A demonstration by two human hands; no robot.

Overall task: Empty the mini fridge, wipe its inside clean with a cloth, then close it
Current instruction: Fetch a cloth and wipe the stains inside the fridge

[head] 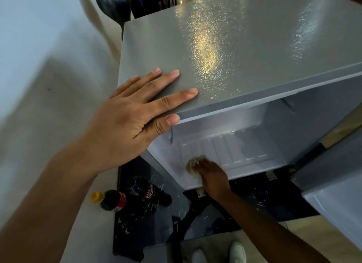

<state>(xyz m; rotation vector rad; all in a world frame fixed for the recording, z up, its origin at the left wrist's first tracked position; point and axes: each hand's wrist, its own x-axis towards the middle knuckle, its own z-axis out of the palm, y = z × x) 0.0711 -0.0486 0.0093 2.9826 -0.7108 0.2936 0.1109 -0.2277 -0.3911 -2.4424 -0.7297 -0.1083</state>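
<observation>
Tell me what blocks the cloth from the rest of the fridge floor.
Nothing visible does. The right hand presses the cloth on the fridge floor, which lies bare beyond it. The bottles stand outside, on the ground to the left.

The left hand [125,119] lies flat, palm down, fingers spread and straight, thumb hooked over an edge, its bare forearm running back to the lower left. The right hand [212,177] reaches forward and down, arm nearly straight, fingers curled and pressing on a crumpled cloth [193,164]
</observation>
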